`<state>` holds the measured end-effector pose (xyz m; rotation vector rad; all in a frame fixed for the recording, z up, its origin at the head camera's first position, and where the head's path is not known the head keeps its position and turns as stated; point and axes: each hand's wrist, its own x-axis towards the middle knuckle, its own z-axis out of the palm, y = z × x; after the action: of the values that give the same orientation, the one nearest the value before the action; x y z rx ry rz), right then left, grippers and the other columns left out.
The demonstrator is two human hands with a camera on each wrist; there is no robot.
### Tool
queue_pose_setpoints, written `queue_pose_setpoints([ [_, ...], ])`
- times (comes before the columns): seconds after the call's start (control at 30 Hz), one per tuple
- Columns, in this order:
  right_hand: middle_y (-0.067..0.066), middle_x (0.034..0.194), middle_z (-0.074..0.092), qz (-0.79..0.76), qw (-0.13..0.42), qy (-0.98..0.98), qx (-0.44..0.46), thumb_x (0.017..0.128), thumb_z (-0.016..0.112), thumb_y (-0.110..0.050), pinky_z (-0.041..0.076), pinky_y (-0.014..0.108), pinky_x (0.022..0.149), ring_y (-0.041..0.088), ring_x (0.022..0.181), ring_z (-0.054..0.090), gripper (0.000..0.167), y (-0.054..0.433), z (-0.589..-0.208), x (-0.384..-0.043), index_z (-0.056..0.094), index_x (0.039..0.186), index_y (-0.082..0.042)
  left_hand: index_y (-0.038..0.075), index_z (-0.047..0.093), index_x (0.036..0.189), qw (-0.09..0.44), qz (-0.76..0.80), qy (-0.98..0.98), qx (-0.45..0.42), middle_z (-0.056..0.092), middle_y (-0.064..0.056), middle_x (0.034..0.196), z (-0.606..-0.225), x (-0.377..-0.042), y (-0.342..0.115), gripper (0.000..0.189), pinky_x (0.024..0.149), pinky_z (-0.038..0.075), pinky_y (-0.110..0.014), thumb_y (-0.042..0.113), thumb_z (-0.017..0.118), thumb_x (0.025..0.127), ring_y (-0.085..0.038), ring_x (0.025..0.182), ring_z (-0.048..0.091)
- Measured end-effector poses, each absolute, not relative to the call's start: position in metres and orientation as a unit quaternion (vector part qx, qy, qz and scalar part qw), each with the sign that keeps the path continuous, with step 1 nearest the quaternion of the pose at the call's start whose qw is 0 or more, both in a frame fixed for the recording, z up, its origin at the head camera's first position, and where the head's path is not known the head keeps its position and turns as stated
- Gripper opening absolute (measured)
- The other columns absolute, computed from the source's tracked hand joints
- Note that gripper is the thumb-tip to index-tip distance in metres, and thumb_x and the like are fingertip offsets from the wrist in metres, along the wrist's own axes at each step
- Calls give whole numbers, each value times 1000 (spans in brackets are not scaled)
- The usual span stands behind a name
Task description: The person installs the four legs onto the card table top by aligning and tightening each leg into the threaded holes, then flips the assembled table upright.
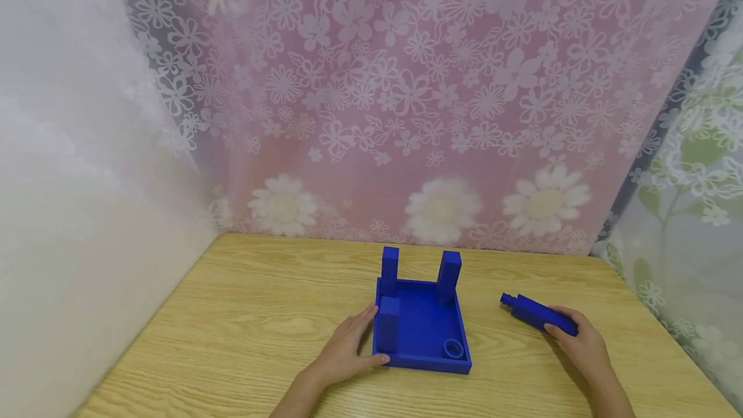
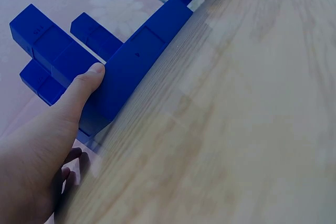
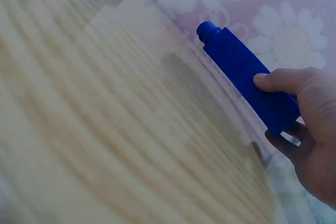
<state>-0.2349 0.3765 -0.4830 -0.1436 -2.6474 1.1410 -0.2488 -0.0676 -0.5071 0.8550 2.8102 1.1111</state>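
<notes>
A blue square tray (image 1: 419, 321) with a raised rim lies on the table. Posts stand at three of its corners: front left (image 1: 389, 324), back left (image 1: 390, 269) and back right (image 1: 449, 275). At the front right corner is a round ring socket (image 1: 453, 349). My left hand (image 1: 348, 350) grips the front left corner, thumb on the front wall, fingers along the left side. To the right of the tray, my right hand (image 1: 583, 344) holds a loose blue square post (image 3: 247, 77) near one end, its round, stepped end pointing left, off the tabletop.
The wood-grain table (image 1: 232, 315) carries the tray. Behind it hangs a pink flowered curtain (image 1: 371, 115). A pale sheet (image 1: 87, 147) closes the left side, and a flowered sheet (image 1: 696, 211) the right.
</notes>
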Motion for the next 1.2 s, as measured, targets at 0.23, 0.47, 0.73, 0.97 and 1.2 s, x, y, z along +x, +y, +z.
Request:
queue_pose_setpoints([
  [0.23, 34, 128, 39, 406, 117, -906, -14, 90, 59, -33, 43, 49, 82, 51, 111, 41, 57, 371, -470, -236, 43, 130, 4, 18, 17, 148, -2, 353, 895, 274, 22, -1, 149, -506, -249, -67, 94, 104, 17, -52, 65, 56, 77, -30, 133, 22],
  [0.47, 27, 122, 47, 387, 149, -909, 41, 90, 61, -26, 45, 19, 63, 39, 101, 50, 47, 361, -451, -234, 49, 125, 3, 18, 17, 148, -5, 355, 894, 274, 23, 0, 149, -505, -248, -67, 94, 102, 21, -53, 65, 57, 77, -28, 131, 25],
  [0.73, 22, 120, 49, 375, 151, -911, 76, 89, 62, -23, 46, 23, 63, -10, 89, 42, 43, 351, -433, -231, 51, 124, 0, 18, 17, 148, -2, 355, 894, 273, 23, -1, 149, -504, -248, -67, 93, 102, 21, -53, 63, 57, 78, -29, 131, 24],
  [0.97, 22, 121, 48, 383, 141, -906, 112, 89, 62, -18, 47, 24, 64, -11, 90, 43, 41, 343, -422, -227, 51, 124, 1, 17, 16, 148, -4, 352, 894, 278, 22, -2, 149, -506, -249, -67, 93, 104, 17, -52, 63, 57, 78, -31, 132, 22],
  [1.2, 18, 119, 50, 383, 138, -902, 143, 88, 63, -15, 48, 25, 65, -7, 92, 46, 39, 334, -412, -223, 53, 122, -1, 17, 16, 148, -11, 349, 892, 285, 22, -3, 149, -509, -251, -68, 93, 104, 16, -51, 62, 57, 79, -30, 133, 22],
])
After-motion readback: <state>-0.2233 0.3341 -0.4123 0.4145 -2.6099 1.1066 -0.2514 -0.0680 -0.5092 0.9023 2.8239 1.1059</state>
